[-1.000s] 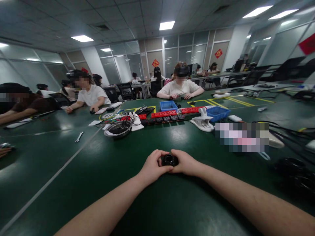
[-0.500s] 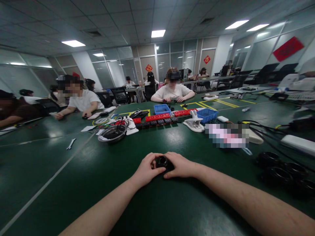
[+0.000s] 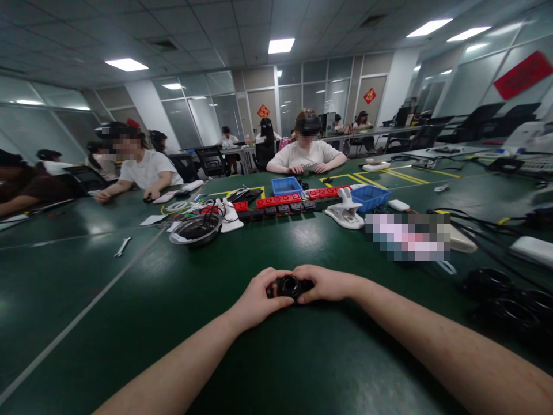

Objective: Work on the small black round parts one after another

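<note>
Between my two hands, just above or on the green table, is a black cylindrical part (image 3: 289, 285) with a round hollow opening facing me. My left hand (image 3: 259, 297) curls round its left side, thumb along the lower edge and fingers over the far side. From the right, my right hand (image 3: 326, 282) grips it with thumb and fingers, and a dark portion of it shows between them. The fingertips of both hands are partly hidden behind the part.
Several black rings (image 3: 512, 308) lie at the right, near black cables (image 3: 479, 227). Ahead stand a metal bowl (image 3: 196, 237), red blocks (image 3: 279, 200), blue trays (image 3: 369, 199) and a white clip stand (image 3: 344, 212). A wrench (image 3: 123, 246) lies left. People sit across the table.
The black part's opening shows more fully. My right hand has shifted slightly on it, its fingers more bent at the right side. The whole view has moved a little.
</note>
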`<action>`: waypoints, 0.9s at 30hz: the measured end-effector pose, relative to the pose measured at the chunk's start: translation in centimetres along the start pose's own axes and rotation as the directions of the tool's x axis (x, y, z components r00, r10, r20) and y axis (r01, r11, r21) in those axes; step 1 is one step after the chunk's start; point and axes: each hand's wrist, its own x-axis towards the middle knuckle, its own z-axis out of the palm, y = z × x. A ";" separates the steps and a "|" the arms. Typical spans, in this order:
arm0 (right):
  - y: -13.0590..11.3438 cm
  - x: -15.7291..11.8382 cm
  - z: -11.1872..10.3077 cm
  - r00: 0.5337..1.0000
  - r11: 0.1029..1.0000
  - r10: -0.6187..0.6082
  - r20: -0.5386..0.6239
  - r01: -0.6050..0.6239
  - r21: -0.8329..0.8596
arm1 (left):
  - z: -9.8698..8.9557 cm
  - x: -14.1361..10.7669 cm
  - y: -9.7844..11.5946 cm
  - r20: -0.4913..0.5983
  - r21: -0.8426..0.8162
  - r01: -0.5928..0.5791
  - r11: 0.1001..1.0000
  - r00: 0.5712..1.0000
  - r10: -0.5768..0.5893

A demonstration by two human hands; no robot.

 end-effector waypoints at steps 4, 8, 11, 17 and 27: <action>0.1 0.1 0.1 1.000 1.000 0.020 -0.006 -0.020 0.015 | 0.1 -0.1 -0.1 -0.002 -0.002 0.003 1.000 1.000 -0.003; 0.0 0.1 0.0 0.999 0.999 0.037 -0.016 -0.037 0.024 | 0.1 0.0 -0.1 -0.018 0.019 0.003 1.000 1.000 -0.002; -0.1 0.2 0.1 0.997 0.997 0.070 -0.032 -0.069 0.034 | 0.1 0.0 0.0 -0.030 0.036 0.006 0.999 1.000 -0.005; -0.2 0.5 0.8 0.978 0.983 0.182 -0.106 -0.184 -0.012 | 0.7 -0.3 0.7 -0.133 0.096 0.050 0.994 0.990 -0.037; -2.0 0.9 3.5 0.902 0.822 0.195 -0.386 -0.365 -0.437 | 1.6 -0.8 1.3 -0.309 0.160 0.178 0.971 0.943 -0.123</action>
